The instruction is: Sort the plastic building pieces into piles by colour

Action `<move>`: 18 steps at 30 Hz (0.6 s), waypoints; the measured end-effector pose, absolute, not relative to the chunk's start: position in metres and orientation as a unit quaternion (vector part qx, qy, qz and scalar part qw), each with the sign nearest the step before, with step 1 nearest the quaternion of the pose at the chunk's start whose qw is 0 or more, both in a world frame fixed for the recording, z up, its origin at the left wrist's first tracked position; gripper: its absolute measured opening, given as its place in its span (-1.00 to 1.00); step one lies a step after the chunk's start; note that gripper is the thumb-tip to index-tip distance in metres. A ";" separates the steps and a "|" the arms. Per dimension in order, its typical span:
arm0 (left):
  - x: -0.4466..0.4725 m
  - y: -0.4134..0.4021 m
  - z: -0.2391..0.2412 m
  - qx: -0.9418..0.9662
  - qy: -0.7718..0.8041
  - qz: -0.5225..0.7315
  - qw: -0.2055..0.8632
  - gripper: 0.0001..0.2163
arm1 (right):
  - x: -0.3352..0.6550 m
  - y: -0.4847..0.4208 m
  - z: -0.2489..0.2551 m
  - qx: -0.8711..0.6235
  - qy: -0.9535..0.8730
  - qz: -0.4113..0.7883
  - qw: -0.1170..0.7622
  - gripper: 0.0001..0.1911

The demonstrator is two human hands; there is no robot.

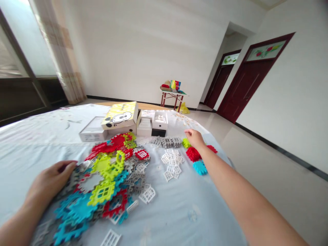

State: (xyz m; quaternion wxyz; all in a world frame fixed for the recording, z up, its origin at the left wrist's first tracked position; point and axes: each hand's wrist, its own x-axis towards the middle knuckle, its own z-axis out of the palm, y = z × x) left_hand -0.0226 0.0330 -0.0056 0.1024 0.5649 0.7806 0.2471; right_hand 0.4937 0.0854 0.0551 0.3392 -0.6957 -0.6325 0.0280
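Note:
At the left edge of a heap of interlocking plastic building tiles, my left hand [55,177] has its fingers curled and thumb tip near them; whatever is in its grip is hidden. The heap mixes blue tiles [83,206], lime-green tiles [102,193], red tiles [116,203] and grey tiles [137,181]. My right hand [195,138] is over the sorted stacks on the right, fingers closed, and I cannot make out anything in them. Beneath and beside it are a green stack [186,142], a red stack [192,154] and a blue stack [200,167].
White window pieces [172,162] lie in a loose group mid-table, with a row of grey tiles [169,141] behind. A yellow cartoon box [121,114], a white box [92,130] and small white cartons [160,120] stand farther back. A small table [173,93] is beyond.

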 end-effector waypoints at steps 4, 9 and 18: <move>-0.011 0.025 0.005 0.556 0.788 0.237 0.121 -0.58 | 0.415 0.062 0.043 -0.568 -0.747 0.094 0.332 -0.76; -0.010 0.025 0.007 0.559 0.782 0.246 0.121 -0.58 | 0.349 0.042 0.034 -0.471 -0.824 0.111 0.295 -0.78; -0.009 0.025 0.006 0.560 0.782 0.245 0.118 -0.58 | 0.320 0.041 0.023 -0.435 -0.855 0.136 0.249 -0.70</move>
